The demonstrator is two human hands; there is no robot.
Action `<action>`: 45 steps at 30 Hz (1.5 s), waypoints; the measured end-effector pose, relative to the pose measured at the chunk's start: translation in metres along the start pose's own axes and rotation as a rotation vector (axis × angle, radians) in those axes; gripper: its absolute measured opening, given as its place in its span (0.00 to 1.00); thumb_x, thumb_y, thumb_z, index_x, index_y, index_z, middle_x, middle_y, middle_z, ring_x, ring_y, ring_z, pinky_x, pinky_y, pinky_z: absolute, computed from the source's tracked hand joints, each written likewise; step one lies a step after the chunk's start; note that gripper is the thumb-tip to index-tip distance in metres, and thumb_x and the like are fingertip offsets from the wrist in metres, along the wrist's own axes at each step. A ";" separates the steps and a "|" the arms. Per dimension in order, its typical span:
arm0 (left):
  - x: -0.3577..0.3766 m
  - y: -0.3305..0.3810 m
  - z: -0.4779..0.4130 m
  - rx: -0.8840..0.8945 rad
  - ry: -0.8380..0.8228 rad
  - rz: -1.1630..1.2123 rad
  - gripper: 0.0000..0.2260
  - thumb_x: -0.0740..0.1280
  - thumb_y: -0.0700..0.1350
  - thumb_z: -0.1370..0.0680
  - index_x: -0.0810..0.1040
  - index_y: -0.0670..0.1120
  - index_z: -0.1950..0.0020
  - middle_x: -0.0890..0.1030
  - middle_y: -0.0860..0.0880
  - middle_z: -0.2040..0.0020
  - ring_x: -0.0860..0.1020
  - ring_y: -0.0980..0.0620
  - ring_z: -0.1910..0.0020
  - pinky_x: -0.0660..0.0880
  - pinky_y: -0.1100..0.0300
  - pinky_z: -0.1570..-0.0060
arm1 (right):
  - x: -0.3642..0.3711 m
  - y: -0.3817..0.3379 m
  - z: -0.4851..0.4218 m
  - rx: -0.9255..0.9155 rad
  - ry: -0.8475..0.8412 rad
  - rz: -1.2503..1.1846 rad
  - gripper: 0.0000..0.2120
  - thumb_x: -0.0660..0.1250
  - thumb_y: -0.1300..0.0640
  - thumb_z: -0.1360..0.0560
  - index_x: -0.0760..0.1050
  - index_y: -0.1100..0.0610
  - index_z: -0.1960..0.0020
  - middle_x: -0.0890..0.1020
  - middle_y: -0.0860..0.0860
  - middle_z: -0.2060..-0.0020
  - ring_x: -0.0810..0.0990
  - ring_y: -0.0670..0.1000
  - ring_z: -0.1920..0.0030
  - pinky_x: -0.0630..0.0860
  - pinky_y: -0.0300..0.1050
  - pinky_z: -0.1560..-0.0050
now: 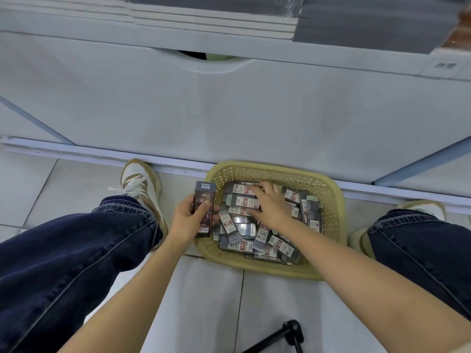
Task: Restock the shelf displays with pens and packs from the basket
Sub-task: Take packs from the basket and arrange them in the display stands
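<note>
L hand (190, 217) grips pack (205, 207); R hand (270, 202) flat, fingers (266, 187) spread.

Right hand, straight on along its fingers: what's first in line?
Right hand probably meets the red-labelled packs at its fingertips first, then the far wall of the basket; depth is unclear from above.

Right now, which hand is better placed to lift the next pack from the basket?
Right. The right hand rests on the packs inside the basket, fingers spread; the left hand is occupied, gripping a dark box at the basket's left rim.
</note>
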State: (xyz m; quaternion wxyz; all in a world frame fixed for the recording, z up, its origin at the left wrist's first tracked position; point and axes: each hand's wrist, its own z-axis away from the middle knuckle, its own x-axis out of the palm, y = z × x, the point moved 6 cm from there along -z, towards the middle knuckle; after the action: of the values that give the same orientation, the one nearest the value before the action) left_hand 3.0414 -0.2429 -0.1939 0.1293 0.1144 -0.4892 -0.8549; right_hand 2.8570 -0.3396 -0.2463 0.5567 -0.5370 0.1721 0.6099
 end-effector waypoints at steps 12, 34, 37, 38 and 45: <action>-0.001 -0.003 -0.002 -0.021 0.027 0.069 0.07 0.63 0.40 0.19 0.76 0.41 0.42 0.85 0.42 0.57 0.84 0.49 0.63 0.80 0.60 0.66 | 0.014 -0.014 -0.005 -0.042 -0.007 -0.001 0.43 0.73 0.41 0.32 0.60 0.56 0.25 0.69 0.54 0.33 0.67 0.55 0.33 0.66 0.51 0.32; 0.052 0.007 0.007 -0.130 0.052 0.144 0.11 0.75 0.41 0.27 0.79 0.46 0.46 0.85 0.48 0.55 0.84 0.53 0.61 0.78 0.62 0.67 | -0.035 -0.033 0.039 -0.078 -0.205 -0.943 0.08 0.73 0.54 0.27 0.76 0.49 0.51 0.82 0.40 0.62 0.80 0.40 0.61 0.75 0.32 0.61; 0.056 0.016 0.012 -0.108 0.090 0.196 0.12 0.75 0.38 0.28 0.80 0.43 0.46 0.86 0.46 0.56 0.84 0.51 0.62 0.79 0.60 0.68 | -0.046 -0.036 0.052 -0.116 -0.160 -0.922 0.03 0.68 0.49 0.23 0.75 0.45 0.51 0.78 0.36 0.65 0.76 0.36 0.64 0.71 0.32 0.61; 0.057 0.019 0.013 -0.094 0.086 0.215 0.12 0.75 0.38 0.28 0.79 0.43 0.46 0.86 0.45 0.56 0.84 0.50 0.63 0.79 0.59 0.68 | -0.052 -0.036 0.056 -0.120 -0.135 -0.917 0.02 0.64 0.47 0.22 0.75 0.44 0.51 0.77 0.34 0.67 0.74 0.35 0.66 0.70 0.32 0.62; 0.058 0.048 0.017 -0.027 0.014 0.263 0.12 0.74 0.35 0.29 0.79 0.43 0.48 0.85 0.44 0.57 0.84 0.48 0.63 0.81 0.55 0.64 | -0.103 -0.028 0.071 -0.216 -0.055 -0.715 0.07 0.60 0.44 0.21 0.78 0.37 0.51 0.80 0.42 0.63 0.76 0.48 0.64 0.71 0.40 0.58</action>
State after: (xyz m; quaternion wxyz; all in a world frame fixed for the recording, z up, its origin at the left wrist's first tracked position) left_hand 2.9867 -0.2721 -0.1476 0.2452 0.0533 -0.4874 -0.8363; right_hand 2.8285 -0.3243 -0.1226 0.6791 -0.6023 -0.1069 0.4058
